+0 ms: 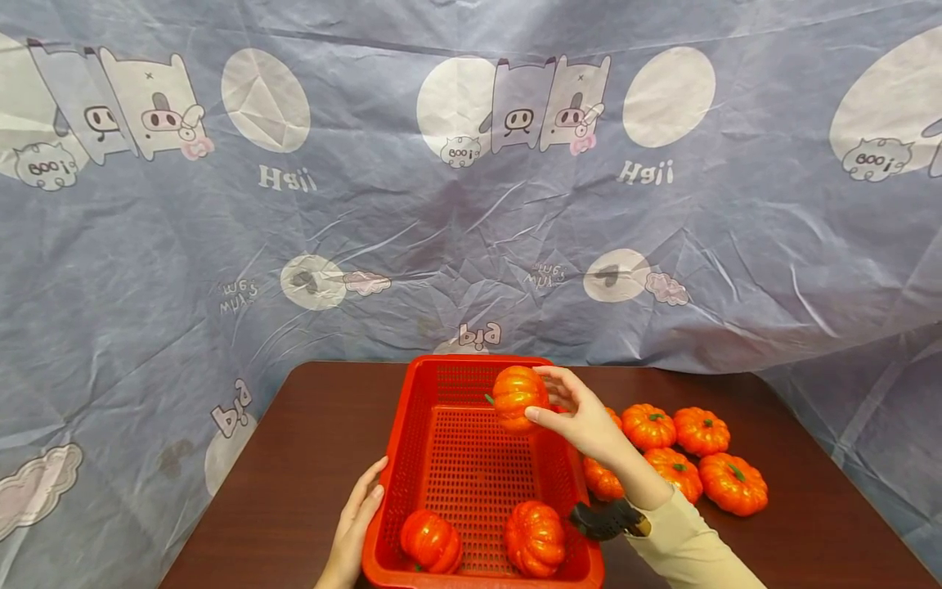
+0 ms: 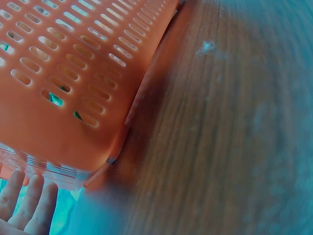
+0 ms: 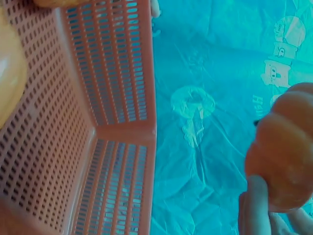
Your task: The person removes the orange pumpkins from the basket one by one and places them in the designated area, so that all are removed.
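My right hand (image 1: 581, 415) grips a small orange pumpkin (image 1: 518, 399) by its side, above the far right part of a red plastic basket (image 1: 397, 442). In the right wrist view the held pumpkin (image 3: 283, 147) is at the right, with fingertips (image 3: 257, 200) against it. My left hand (image 1: 355, 523) rests along the basket's left side, its fingers near the rim; the left wrist view shows those fingers (image 2: 32, 200) extended by the perforated wall (image 2: 73, 63). Inside the basket, two pumpkins lie at the near end, one on the left (image 1: 431, 541) and one on the right (image 1: 536, 538).
To the right of the basket, several orange pumpkins (image 1: 733, 483) sit grouped on the dark brown table (image 1: 324, 425), some partly hidden by the right arm. A grey-blue printed cloth (image 1: 471, 221) hangs behind the table and along its sides.
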`<control>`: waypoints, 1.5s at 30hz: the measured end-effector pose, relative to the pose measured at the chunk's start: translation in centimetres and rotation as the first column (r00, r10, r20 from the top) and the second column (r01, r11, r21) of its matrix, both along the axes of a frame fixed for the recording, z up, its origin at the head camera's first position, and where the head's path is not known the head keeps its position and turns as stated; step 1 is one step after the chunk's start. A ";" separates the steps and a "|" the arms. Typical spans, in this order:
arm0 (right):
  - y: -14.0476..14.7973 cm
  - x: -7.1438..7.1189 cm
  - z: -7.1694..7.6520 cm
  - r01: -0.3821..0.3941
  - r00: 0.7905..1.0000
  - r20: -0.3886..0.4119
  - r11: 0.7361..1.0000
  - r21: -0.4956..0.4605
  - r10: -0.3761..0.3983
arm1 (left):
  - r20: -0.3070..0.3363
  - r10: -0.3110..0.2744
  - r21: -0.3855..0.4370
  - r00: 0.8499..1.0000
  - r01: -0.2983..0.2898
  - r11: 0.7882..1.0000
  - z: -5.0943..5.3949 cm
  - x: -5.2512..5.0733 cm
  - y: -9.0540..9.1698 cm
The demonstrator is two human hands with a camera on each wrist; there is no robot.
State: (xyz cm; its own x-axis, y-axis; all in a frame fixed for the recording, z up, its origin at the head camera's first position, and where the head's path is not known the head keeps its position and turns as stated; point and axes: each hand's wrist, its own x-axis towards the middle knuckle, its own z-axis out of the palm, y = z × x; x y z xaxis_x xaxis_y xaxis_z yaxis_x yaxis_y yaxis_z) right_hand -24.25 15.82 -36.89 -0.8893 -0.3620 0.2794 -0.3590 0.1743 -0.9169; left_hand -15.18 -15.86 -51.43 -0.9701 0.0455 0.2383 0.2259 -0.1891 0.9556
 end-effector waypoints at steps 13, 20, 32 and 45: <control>3.5 1.2 -1.0 -0.001 0.992 -0.129 0.999 0.050 0.008 | 0.013 0.000 0.004 1.000 0.000 1.000 0.1 -0.1 0.0; 5.1 1.9 -1.9 -0.017 0.986 -0.165 1.000 -0.016 0.014 | 0.016 0.009 0.000 1.000 -0.009 1.000 0.0 -0.1 0.0; 7.9 3.2 -3.2 0.046 0.984 -0.175 0.999 0.003 -0.045 | -0.005 0.014 -0.002 1.000 -0.014 1.000 -0.1 -0.1 0.1; 11.1 4.9 -6.5 0.122 0.979 -0.148 0.985 -0.123 -0.140 | -0.010 0.010 -0.005 1.000 -0.010 1.000 -0.1 0.0 0.1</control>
